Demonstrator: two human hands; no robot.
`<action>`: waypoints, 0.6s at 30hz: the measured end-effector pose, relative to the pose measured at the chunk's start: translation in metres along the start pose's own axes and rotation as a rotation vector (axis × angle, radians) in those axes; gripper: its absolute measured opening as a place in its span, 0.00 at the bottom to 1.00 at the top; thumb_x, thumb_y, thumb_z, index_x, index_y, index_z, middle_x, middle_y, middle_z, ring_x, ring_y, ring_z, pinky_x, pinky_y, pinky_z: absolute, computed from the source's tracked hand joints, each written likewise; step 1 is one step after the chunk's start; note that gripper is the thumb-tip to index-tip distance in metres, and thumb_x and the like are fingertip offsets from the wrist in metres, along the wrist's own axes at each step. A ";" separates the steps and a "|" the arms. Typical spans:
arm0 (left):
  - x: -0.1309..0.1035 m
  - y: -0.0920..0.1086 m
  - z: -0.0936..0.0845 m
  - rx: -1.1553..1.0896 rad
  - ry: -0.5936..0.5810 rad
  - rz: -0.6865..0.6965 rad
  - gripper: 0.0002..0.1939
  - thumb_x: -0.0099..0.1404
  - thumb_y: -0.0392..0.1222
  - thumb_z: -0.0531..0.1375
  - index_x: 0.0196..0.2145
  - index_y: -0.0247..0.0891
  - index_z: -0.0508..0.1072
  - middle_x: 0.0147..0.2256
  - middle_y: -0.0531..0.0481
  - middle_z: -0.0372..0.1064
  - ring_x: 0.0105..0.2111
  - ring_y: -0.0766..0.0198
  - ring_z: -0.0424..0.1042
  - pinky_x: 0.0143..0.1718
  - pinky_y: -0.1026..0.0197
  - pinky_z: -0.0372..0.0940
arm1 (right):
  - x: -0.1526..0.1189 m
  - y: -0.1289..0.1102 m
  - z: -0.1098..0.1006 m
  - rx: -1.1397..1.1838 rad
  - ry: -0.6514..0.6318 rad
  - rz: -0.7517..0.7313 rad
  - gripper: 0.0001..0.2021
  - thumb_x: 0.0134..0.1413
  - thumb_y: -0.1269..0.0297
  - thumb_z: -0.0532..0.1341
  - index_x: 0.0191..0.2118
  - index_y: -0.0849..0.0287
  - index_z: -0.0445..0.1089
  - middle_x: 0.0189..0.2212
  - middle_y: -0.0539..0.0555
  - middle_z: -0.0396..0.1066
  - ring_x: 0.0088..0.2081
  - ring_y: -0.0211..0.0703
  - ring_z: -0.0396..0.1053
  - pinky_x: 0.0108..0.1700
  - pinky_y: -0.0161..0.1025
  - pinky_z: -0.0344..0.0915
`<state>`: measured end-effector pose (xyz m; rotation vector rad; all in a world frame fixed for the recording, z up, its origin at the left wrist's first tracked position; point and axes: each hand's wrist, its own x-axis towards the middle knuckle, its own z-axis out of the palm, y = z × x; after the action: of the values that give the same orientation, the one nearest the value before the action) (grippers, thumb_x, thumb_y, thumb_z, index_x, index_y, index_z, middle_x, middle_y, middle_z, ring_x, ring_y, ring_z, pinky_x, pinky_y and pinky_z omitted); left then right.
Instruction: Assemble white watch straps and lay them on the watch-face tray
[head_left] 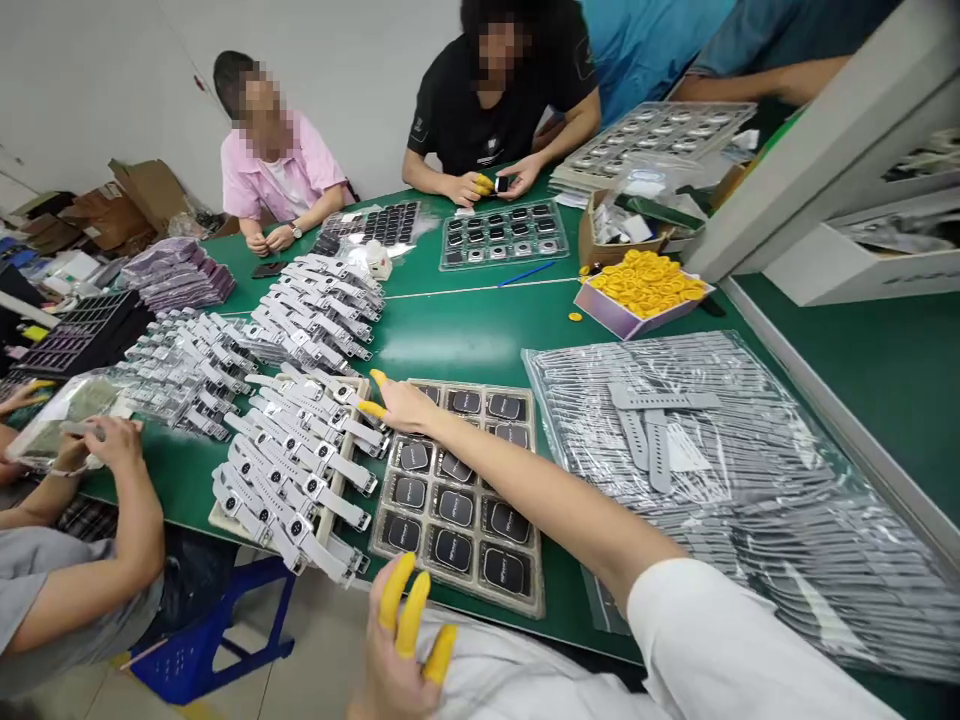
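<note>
My right hand (405,404) reaches across a tray of square black watch faces (456,508), its yellow-cotted fingers apart at the edge of a stack of white-strapped watches (296,470). Nothing shows between those fingers, though their far side is hidden. Close to my body, my left hand (401,640) is raised with yellow finger cots on, fingers spread and holding nothing visible. The watches lie in overlapping rows on a pale tray, straps sticking out past its rim. My forearm hides part of the face tray.
Grey straps (660,430) lie on a large plastic bag of straps (750,480) at right. A box of yellow finger cots (637,290) stands behind it. More watches (315,300) are piled at back left. Co-workers sit opposite and at left; a blue stool (217,630) stands below the table edge.
</note>
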<state>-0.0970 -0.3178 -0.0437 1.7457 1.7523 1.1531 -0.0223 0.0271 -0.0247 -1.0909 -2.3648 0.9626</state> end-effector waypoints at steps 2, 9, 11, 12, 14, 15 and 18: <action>0.028 0.005 0.014 0.240 -0.177 0.283 0.39 0.65 0.47 0.68 0.70 0.58 0.60 0.64 0.39 0.66 0.66 0.37 0.64 0.64 0.28 0.64 | -0.006 -0.002 -0.004 -0.024 -0.031 -0.062 0.35 0.65 0.34 0.52 0.58 0.65 0.67 0.48 0.74 0.78 0.45 0.70 0.77 0.45 0.55 0.70; 0.057 0.002 0.070 0.563 -0.259 0.636 0.38 0.71 0.48 0.62 0.72 0.36 0.55 0.68 0.34 0.61 0.73 0.41 0.50 0.65 0.31 0.63 | -0.039 0.012 -0.037 -0.017 0.064 -0.199 0.31 0.65 0.44 0.59 0.64 0.62 0.64 0.56 0.68 0.75 0.53 0.61 0.75 0.54 0.54 0.69; 0.060 -0.001 0.080 0.535 -0.215 0.636 0.38 0.72 0.47 0.60 0.74 0.37 0.52 0.68 0.35 0.61 0.74 0.44 0.49 0.66 0.32 0.62 | -0.065 0.034 -0.067 -0.071 0.174 -0.205 0.31 0.64 0.48 0.61 0.65 0.61 0.64 0.60 0.68 0.71 0.61 0.63 0.68 0.63 0.59 0.63; 0.063 0.000 0.084 0.517 -0.208 0.631 0.38 0.72 0.46 0.60 0.74 0.38 0.51 0.69 0.36 0.59 0.74 0.45 0.48 0.66 0.33 0.62 | -0.083 0.048 -0.084 -0.121 0.226 -0.179 0.31 0.64 0.48 0.61 0.66 0.62 0.64 0.63 0.69 0.69 0.64 0.64 0.64 0.66 0.61 0.58; 0.070 0.004 0.090 0.484 -0.217 0.614 0.40 0.71 0.44 0.60 0.75 0.41 0.49 0.71 0.38 0.56 0.74 0.46 0.49 0.66 0.34 0.63 | -0.126 0.078 -0.118 -0.215 0.348 0.001 0.34 0.62 0.47 0.62 0.67 0.63 0.64 0.66 0.71 0.64 0.69 0.67 0.56 0.69 0.64 0.50; 0.073 0.005 0.093 0.472 -0.217 0.596 0.40 0.71 0.42 0.60 0.75 0.42 0.49 0.71 0.39 0.55 0.73 0.45 0.50 0.66 0.34 0.63 | -0.150 0.093 -0.133 -0.282 0.402 0.144 0.36 0.60 0.45 0.64 0.67 0.63 0.64 0.68 0.71 0.61 0.71 0.69 0.51 0.71 0.66 0.45; 0.079 -0.003 0.100 0.440 -0.162 0.526 0.42 0.68 0.39 0.60 0.75 0.43 0.49 0.72 0.38 0.54 0.72 0.42 0.53 0.66 0.33 0.63 | -0.217 0.128 -0.151 -0.462 0.472 0.584 0.45 0.52 0.37 0.66 0.67 0.65 0.63 0.70 0.76 0.57 0.73 0.78 0.44 0.69 0.77 0.34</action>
<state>-0.0318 -0.2152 -0.0828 2.5960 1.5748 0.8036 0.2685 -0.0151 -0.0185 -1.9985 -1.9379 0.2388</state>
